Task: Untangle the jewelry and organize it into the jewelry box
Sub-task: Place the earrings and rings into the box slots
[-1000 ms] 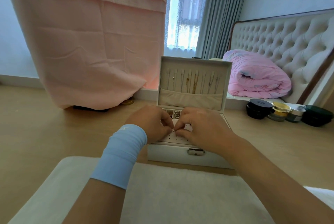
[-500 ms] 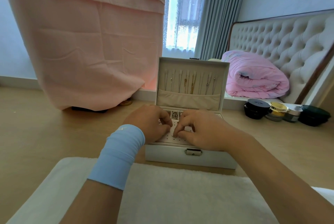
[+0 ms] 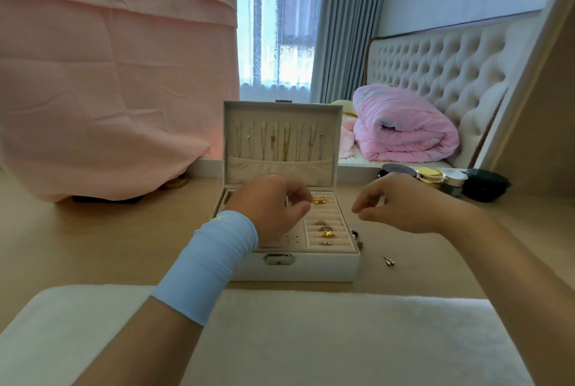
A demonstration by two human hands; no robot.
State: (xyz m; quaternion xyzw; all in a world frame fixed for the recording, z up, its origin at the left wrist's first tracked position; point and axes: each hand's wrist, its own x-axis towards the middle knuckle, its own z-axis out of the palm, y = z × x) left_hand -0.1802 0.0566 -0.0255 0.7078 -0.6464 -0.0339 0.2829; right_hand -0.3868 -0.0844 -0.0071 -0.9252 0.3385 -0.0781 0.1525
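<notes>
One pink sheet [image 3: 109, 74], creased cloth, hangs over the left half, its top and left side cut off. One white fluffy mat [image 3: 311, 339] fills the bottom, lying on pale wood [image 3: 77, 230]. One cream tufted headboard [image 3: 435, 74] leans at the right, with one rolled pink quilt [image 3: 404, 127] before it. One grey pleated curtain [image 3: 345, 27] hangs beside the window.

One white box [image 3: 311, 267] stands open on the wood just past the mat, with a metal latch [image 3: 278, 259] on its front. Its lid [image 3: 280, 114] is upright and lined in beige. Thin chains [image 3: 280, 146] hang there in a row above a pocket, too blurred to count.

The two hands are apart. The left hand [image 3: 273, 208], above one blue wristband [image 3: 211, 264], hovers over the box's left half and hides it. Its thumb and forefinger nearly meet beside a gold bow-shaped piece [image 3: 320, 200] at the rear. The right hand [image 3: 404, 208] hangs right of the box, fingers loosely curled, thumb near fingertip. Whether either hand pinches anything I cannot tell.

Four round jars [image 3: 431, 175] stand in a row behind the right hand, partly hidden. Four small rings [image 3: 328, 233], one of them gold, sit in the padded slots. One metal earring [image 3: 389, 261] lies on the wood right of the box.
</notes>
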